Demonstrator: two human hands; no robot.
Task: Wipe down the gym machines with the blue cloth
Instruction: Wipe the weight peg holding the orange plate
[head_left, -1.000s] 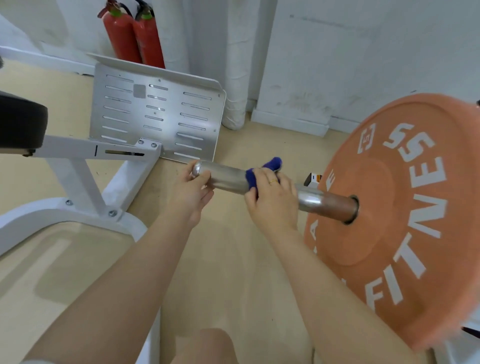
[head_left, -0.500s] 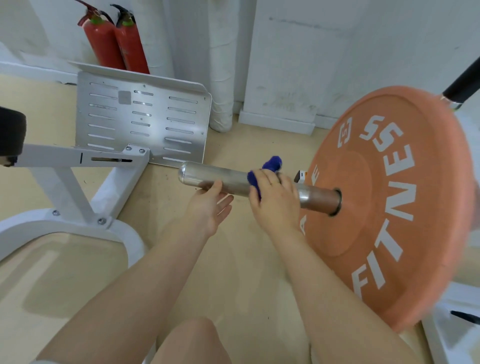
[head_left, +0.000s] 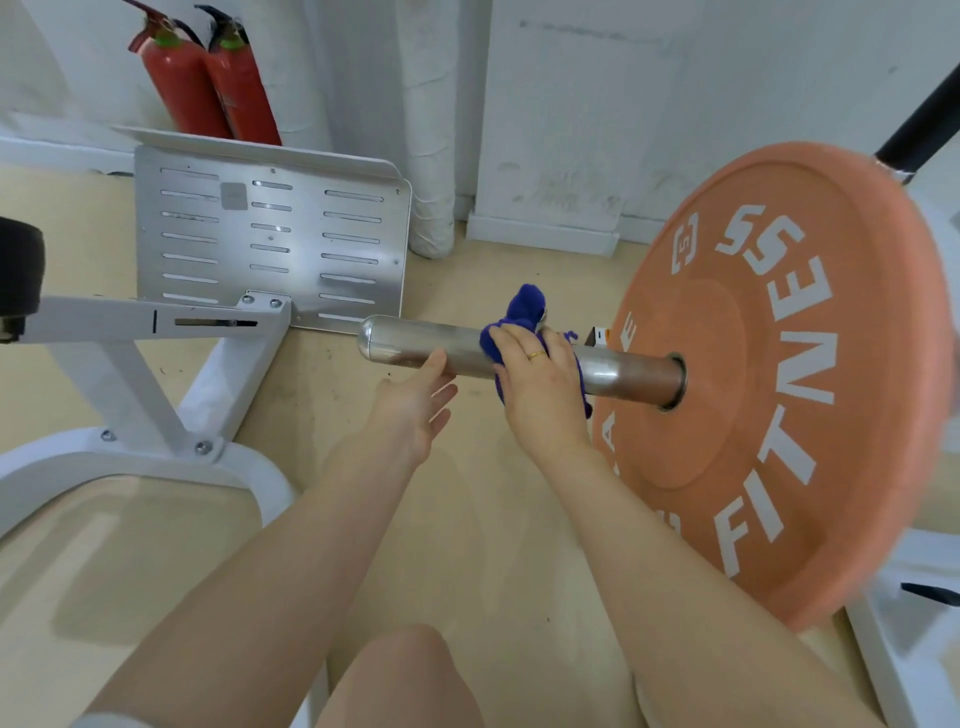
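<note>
A steel bar sleeve juts left out of an orange weight plate. My right hand grips the blue cloth, which is wrapped over the middle of the sleeve. My left hand hangs just below the sleeve with its fingers straight, and only a fingertip seems to touch the metal. The cloth's tail sticks up behind the bar.
A white machine frame with a slotted metal footplate stands to the left. A black pad is at the far left edge. Two red fire extinguishers lean by the back wall. My knee is at the bottom.
My left hand let go of the sleeve's end and dropped below the bar with fingers open. My right hand with the cloth stays mid-sleeve. The view shifted right.
</note>
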